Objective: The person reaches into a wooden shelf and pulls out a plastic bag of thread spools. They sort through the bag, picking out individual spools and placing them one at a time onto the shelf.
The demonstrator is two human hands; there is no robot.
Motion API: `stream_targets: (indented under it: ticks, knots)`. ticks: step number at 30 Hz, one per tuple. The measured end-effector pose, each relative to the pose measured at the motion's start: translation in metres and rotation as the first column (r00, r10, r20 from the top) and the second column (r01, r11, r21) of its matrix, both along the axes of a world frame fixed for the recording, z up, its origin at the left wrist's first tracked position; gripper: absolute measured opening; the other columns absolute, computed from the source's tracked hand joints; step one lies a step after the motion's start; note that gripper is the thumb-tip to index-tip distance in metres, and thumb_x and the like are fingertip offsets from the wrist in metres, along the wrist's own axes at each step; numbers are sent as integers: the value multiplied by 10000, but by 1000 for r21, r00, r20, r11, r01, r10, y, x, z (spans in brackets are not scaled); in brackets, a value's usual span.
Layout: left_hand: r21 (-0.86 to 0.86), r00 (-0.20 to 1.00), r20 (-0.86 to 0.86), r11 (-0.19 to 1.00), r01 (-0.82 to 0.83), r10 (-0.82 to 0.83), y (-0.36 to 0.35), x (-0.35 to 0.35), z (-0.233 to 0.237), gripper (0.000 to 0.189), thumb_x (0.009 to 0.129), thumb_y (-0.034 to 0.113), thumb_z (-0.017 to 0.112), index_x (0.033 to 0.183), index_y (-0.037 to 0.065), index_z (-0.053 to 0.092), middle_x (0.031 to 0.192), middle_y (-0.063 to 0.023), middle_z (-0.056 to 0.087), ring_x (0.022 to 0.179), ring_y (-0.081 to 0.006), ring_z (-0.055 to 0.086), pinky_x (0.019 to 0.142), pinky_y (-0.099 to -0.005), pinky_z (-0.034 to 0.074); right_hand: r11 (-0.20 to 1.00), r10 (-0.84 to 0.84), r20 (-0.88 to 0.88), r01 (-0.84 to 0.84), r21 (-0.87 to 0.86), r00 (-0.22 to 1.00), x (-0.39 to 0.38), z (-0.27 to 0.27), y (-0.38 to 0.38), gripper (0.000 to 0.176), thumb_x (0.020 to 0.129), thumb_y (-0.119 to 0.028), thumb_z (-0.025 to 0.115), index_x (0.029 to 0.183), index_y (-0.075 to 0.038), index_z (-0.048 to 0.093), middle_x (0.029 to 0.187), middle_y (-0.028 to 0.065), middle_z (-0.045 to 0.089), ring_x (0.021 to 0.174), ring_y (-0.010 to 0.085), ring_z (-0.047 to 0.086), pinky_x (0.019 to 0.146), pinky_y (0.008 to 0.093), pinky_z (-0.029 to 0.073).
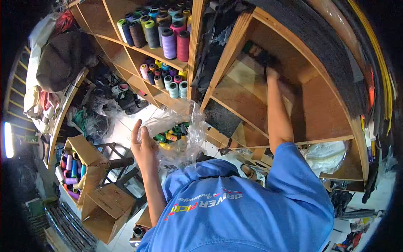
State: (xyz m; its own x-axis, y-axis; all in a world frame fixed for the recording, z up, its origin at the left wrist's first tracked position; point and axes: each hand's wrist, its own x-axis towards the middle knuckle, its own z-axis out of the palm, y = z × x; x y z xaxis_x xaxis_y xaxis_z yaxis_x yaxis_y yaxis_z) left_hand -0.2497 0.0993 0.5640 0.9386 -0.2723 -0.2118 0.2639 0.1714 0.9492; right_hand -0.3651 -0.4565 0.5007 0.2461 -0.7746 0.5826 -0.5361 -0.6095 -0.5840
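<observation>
My right hand (272, 74) reaches deep into a wooden shelf compartment (304, 94), smeared by motion. Its fingers close on a dark brush-like thing (255, 51) against the compartment's back, too blurred to name surely. Off to the left, my left hand (145, 145) is raised with fingers apart, the index finger stretched out. Beside and behind that hand stands a clear plastic bag (195, 130), overlapping it in this view. Green, yellow and dark thread spools (171, 136) show in and behind the plastic.
Cones of coloured thread (168, 44) fill the neighbouring shelf, with smaller spools (173, 89) below. At left are a cardboard box (90, 153) of thread cones and another open box (107, 206). Long dark strips (336, 46) hang over the shelf's right side. White plastic (325, 157) sits beneath.
</observation>
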Motion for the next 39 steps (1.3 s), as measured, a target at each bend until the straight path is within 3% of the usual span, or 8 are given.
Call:
stream_targets:
  ticks: [21,25,27,28,30,32,36,39]
  knots:
    - [22,996,19,996,-87,87,8,-1,0,421,922,289,554,1259,51,472,538,79,349,444,-18,305,412,-195,221,955,-185,-190,131,-265,964,4,-17,-12,406,841,-240,566,1186,-28,536,1231,178,544,1100,298,535,943,375,391]
    - [-7,998,-6,998,-64,64,11,2,0,405,926,264,548,1260,50,469,545,84,347,445,-14,309,404,-195,228,972,-200,-9,200,120,980,-2,-3,16,407,831,-233,582,1146,24,560,1137,157,596,1021,277,557,900,385,416]
    - [8,998,-25,998,-60,60,11,3,0,405,929,238,540,1278,53,450,575,74,376,451,-13,326,400,-199,245,749,-281,47,189,635,958,6,98,139,307,851,-157,558,1071,52,601,1028,115,646,867,237,605,759,359,472]
    - [6,999,-14,999,-51,51,12,3,-2,407,928,239,541,1279,54,448,582,71,380,453,-13,327,403,-198,248,722,10,563,-396,568,826,1,78,129,268,859,-165,579,1050,20,611,967,90,660,752,166,614,637,280,465]
    - [3,999,-12,999,-36,36,12,5,0,409,927,242,542,1280,57,445,588,69,377,454,-14,327,408,-195,255,296,356,689,-776,557,631,-3,102,187,251,879,-199,584,1034,-3,603,879,65,660,713,94,614,582,198,461]
    - [-23,1000,-25,1000,0,-1,16,5,3,406,929,242,539,1279,61,443,591,67,364,450,-17,324,413,-194,257,-166,581,661,-727,667,475,8,114,252,241,891,-184,559,1046,-6,608,905,71,661,721,106,622,614,202,496]
    - [10,999,-46,1000,18,-17,13,3,9,401,943,262,513,1283,63,441,600,65,364,454,-17,320,417,-195,247,-415,806,571,-538,733,156,76,28,376,327,907,-142,512,1173,46,541,1036,140,643,866,180,634,806,307,509]
    - [0,998,-65,1000,9,-9,14,-2,17,393,930,305,531,1258,89,500,585,79,372,469,-18,306,433,-189,237,238,924,-373,-635,735,-84,112,-18,438,358,838,-140,542,1178,-30,538,1109,180,598,987,305,601,863,411,467]
